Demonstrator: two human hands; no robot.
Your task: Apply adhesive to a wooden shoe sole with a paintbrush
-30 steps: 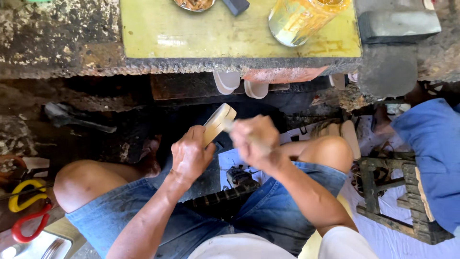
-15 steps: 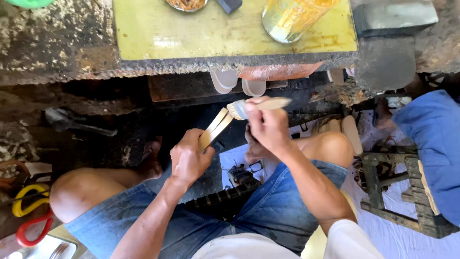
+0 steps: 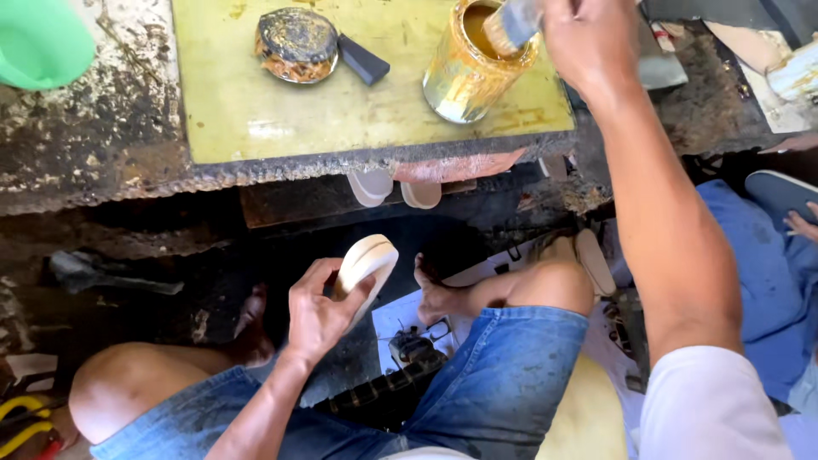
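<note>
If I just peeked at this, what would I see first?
Probably the right hand at the top, dipping a brush into a sticky yellow can on the yellow-green board. Lower down, above the knees, the left hand holds a pale shoe sole.

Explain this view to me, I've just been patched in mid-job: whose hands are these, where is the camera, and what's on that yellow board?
There is no machine here. The single picture comes from a camera worn on a person's head, looking down at their own bare hands and knees as they sit low before a worn workbench.

The left hand holds a pale, flat, oval piece, shaped like a shoe sole, over the lap. The right hand reaches up and holds a brush with its bristles at the mouth of an open, glue-streaked yellow can.

That can stands on a yellow board, beside a small round tin with a dark block against it. A green object shows at the top left corner.
</note>
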